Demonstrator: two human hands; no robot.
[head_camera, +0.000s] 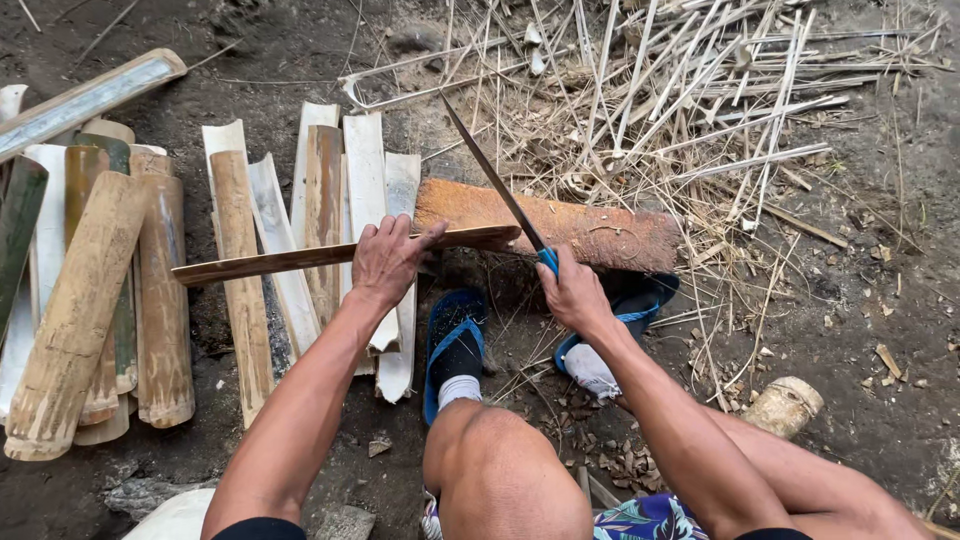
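My left hand grips a long flat bamboo slat that lies crosswise, its right end resting on a reddish-brown wooden block. In my right hand is a long knife with a blue handle; its dark blade slants up and to the left, with its lower part at the slat's right end. My knees and both feet in blue sandals are below the block.
Split bamboo pieces lie in rows on the dirt behind the slat, and thicker half-round sections are piled at the left. A heap of thin bamboo strips and shavings covers the ground at upper right. A short bamboo stub sits near my right leg.
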